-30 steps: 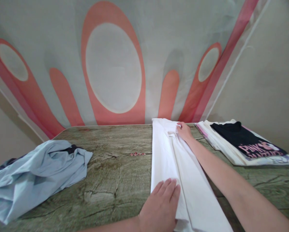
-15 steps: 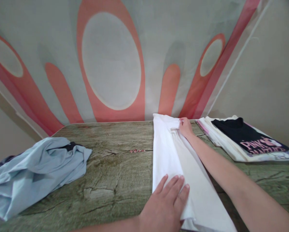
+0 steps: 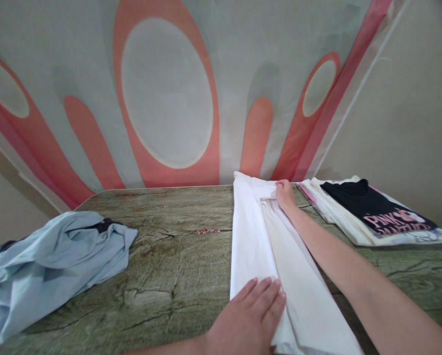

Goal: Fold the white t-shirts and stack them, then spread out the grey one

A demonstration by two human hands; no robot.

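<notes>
Head view: I see the long white folded cloth garment [image 3: 265,256] lying lengthwise on the green-brown wood-grain table [image 3: 169,266], right of centre, running from the near edge to the far edge. My left hand [image 3: 248,320] lies flat on its near end, fingers spread slightly, palm down, gripping nothing. My right hand [image 3: 284,195] reaches to the far end, fingertips pinched on a fold there. A crumpled light-blue fabric shirt [image 3: 54,261] lies at the left. A folded stack topped by a black printed T-shirt [image 3: 372,212] lies at the right, well apart from my left hand. An orange-and-grey patterned curtain [image 3: 169,93] hangs behind.
</notes>
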